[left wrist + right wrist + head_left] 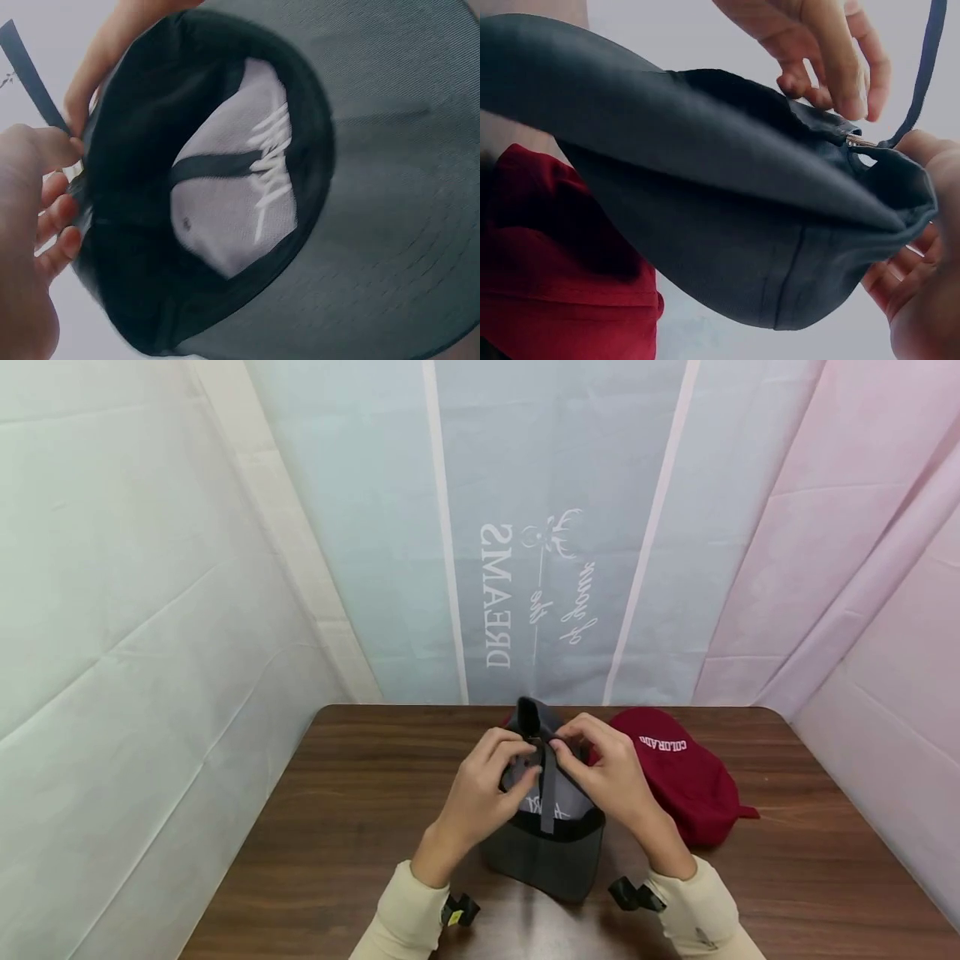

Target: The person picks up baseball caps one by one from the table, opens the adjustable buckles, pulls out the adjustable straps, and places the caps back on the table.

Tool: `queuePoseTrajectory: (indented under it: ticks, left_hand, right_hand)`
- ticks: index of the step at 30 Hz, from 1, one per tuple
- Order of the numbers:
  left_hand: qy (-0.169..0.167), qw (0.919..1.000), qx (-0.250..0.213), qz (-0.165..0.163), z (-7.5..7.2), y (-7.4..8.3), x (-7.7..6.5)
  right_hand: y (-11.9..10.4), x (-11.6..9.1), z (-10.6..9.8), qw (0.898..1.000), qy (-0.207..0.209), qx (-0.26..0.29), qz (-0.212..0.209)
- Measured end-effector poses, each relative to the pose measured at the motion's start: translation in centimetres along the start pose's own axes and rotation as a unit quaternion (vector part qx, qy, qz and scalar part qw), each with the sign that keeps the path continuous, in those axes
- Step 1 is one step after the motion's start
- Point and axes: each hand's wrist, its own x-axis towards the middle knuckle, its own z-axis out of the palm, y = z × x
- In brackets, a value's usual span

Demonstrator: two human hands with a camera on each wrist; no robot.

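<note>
A dark grey baseball cap (543, 860) is held inside up, its brim toward me. White stitching shows on the pale inner panel (232, 172). Around the opening at its back, a loose cloth strap (549, 793) hangs down over the inside, beside a small metal buckle (859, 140). My left hand (480, 785) has its curled fingers at the cap's back edge, fingertips right by the buckle. From the other side my right hand (611, 768) pinches the back band and strap between thumb and fingers.
A dark red cap (678, 785) with white lettering lies on the brown wooden table (337, 818), to the right of the grey cap. Pale printed cloth (540, 460) hangs behind the table's far edge, with white cloth at both sides.
</note>
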Motion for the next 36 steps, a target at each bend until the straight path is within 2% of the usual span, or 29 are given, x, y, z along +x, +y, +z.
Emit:
queuePoseTrajectory:
  ticks: [4, 13, 19, 21, 28, 36]
  left_hand:
    - [-0.013, 0.9999, 0.001, -0.006, 0.6, 0.6, -0.2]
    - [0.030, 0.9982, 0.048, 0.023, 1.0, 1.0, 0.2]
    - [0.022, 0.9973, 0.064, 0.028, 1.0, 1.1, 0.3]
    - [0.024, 0.9977, 0.057, 0.027, 1.0, 1.2, 0.3]
    - [0.041, 0.9988, -0.023, 0.017, 0.6, 1.0, 0.6]
    - [0.043, 0.9987, -0.026, 0.006, 0.4, 0.9, 1.0]
  right_hand:
    - [-0.2, -0.3, 0.2, 1.000, -0.009, 0.006, 0.012]
    - [-0.4, -0.7, 0.2, 0.999, -0.033, 0.021, -0.006]
    - [-0.4, -0.8, 0.2, 0.999, -0.031, 0.021, -0.016]
    - [-0.3, -0.8, 0.2, 0.999, -0.032, 0.024, -0.022]
    - [0.0, -0.5, 0.4, 0.998, -0.039, 0.038, -0.024]
    - [-0.2, -0.1, 0.4, 0.998, -0.049, 0.032, 0.002]
